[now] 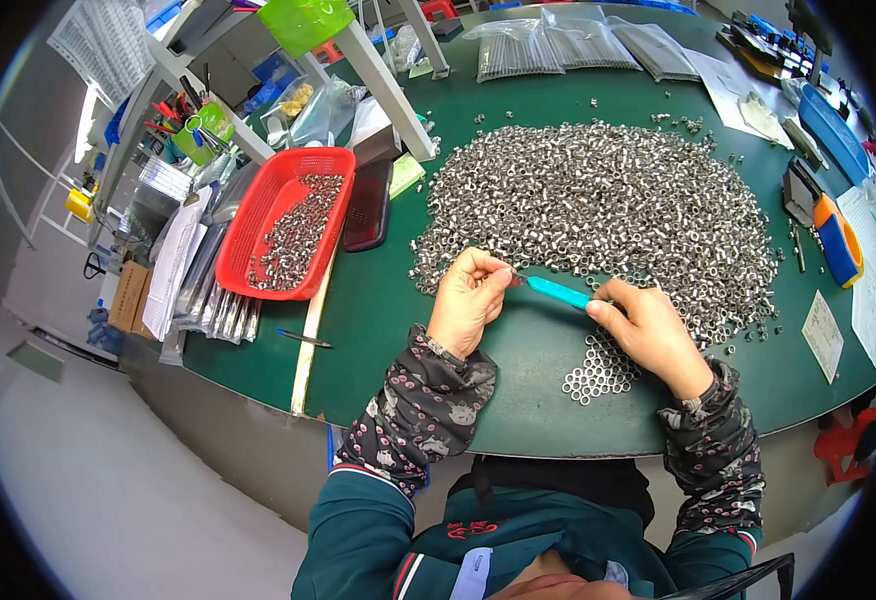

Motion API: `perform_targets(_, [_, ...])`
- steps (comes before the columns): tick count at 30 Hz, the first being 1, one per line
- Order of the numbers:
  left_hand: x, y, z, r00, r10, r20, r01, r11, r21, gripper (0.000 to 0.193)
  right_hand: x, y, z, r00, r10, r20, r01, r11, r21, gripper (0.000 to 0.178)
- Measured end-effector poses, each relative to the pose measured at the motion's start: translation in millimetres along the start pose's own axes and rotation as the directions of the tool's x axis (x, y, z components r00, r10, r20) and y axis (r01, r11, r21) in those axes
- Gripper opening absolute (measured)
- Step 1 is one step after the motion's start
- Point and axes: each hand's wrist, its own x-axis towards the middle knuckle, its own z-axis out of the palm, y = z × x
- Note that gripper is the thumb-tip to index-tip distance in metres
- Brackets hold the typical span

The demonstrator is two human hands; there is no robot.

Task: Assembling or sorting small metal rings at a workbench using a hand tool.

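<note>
In my right hand [643, 325] is a slim tool with a flat teal handle [558, 292], pinched near its rear end. The tool's thin dark tip points left and meets the fingertips of my left hand [470, 300]. Those fingers are pinched together on a small piece, probably one of the metal rings; it is mostly hidden. A wide heap of small shiny metal rings [598, 195] lies just beyond both hands. Beside my right wrist, a flat single layer of loose rings [598, 372] rests on the green table [528, 400].
To the left stands a red perforated basket [233, 250] partly filled with rings, beside a dark phone [368, 205]. A pen [305, 339] lies near the left table edge. Bagged metal rods [518, 50] line the back. An orange and blue tool [838, 243] sits at right.
</note>
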Motion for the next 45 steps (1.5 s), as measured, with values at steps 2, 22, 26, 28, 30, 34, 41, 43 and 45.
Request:
perform_targets(2, [0,-2,-3,1.000,0.010,0.000,-0.010,1.000,-0.004,0.005,-1,-3,1,1.000,-0.007,-0.030,0.006,0.999,-0.038,0.025])
perform_targets(22, [0,0,-2,0.996,-0.025,-0.089,0.017,0.996,-0.091,0.007,-7,-1,16,0.877,-0.351,-0.328,0.218,0.899,-0.380,0.024])
perform_targets(26, [1,0,-1,0.995,-0.037,-0.089,0.027,0.994,-0.110,0.007,-4,3,14,0.934,-0.255,-0.250,0.184,0.943,-0.276,0.025])
perform_targets(28, [1,0,-2,0.996,-0.034,-0.082,0.025,0.994,-0.107,0.007,-4,3,14,0.953,-0.214,-0.216,0.163,0.959,-0.233,0.026])
perform_targets(30, [0,0,-2,0.997,-0.029,-0.072,0.021,0.994,-0.107,0.006,-3,2,13,0.968,-0.168,-0.186,0.135,0.975,-0.177,0.026])
perform_targets(34, [0,1,1,0.997,-0.023,-0.075,0.017,0.996,-0.085,0.006,-3,4,11,0.979,-0.130,-0.155,0.111,0.986,-0.121,0.026])
perform_targets(41, [1,1,2,0.997,0.015,-0.071,-0.012,0.999,0.034,0.006,-3,2,7,0.991,-0.066,-0.115,0.056,0.995,-0.085,0.026])
perform_targets(43, [0,3,0,0.998,0.011,-0.069,-0.007,0.999,0.051,0.006,-2,1,7,0.991,-0.069,-0.115,0.057,0.992,-0.109,0.027])
perform_targets(45, [0,3,-1,0.998,-0.004,-0.060,0.006,0.999,0.047,0.006,-3,3,10,0.976,-0.140,-0.168,0.107,0.976,-0.190,0.027])
